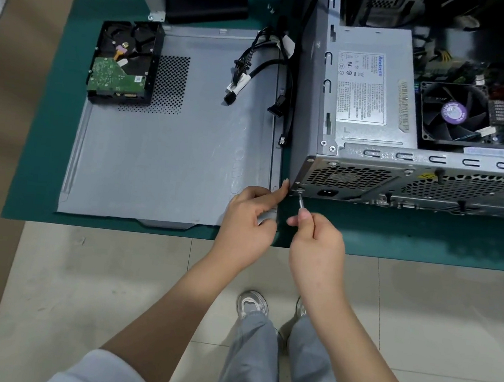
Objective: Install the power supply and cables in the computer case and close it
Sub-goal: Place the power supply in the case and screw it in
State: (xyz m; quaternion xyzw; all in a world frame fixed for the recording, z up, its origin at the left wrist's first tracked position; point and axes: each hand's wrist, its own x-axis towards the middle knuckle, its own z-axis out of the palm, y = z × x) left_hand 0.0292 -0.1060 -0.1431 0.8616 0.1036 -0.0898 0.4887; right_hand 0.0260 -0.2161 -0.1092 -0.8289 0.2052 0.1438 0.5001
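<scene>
Power supply seated in case | right hand grips screwdriver (handle hidden) | left hand loosely curled, fingertip at case corner

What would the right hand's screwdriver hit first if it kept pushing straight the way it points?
The right hand aims the screwdriver up at a screw in the rear corner of the computer case, below the power supply. The tip looks seated in it already.

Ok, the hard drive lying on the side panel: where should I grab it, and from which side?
Grip the hard drive across its two long black side edges, coming straight down from above. It lies flat on the side panel with its green circuit board facing up, so pinching the edges keeps fingers off the board; both edges look clear.
</scene>
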